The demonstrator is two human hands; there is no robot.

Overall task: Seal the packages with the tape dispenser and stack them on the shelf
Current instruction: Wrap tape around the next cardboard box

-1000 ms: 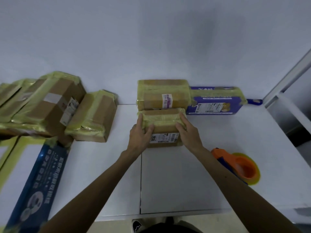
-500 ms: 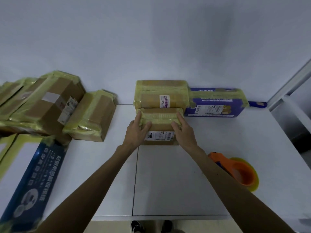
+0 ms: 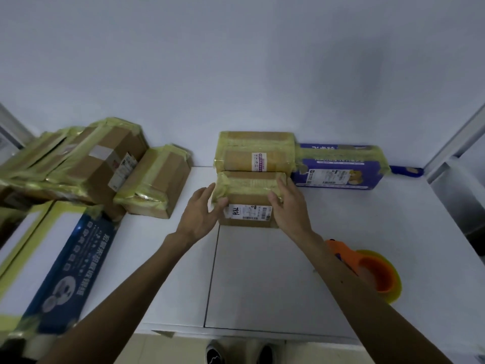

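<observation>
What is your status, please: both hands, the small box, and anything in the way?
Left hand, right hand: flat against small taped box, one each side. Box on table, touching larger box behind. Tape dispenser lies to the right, not in the way.

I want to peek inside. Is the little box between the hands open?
Shut. Yellow tape wraps over the small box; no flap stands up.
</observation>
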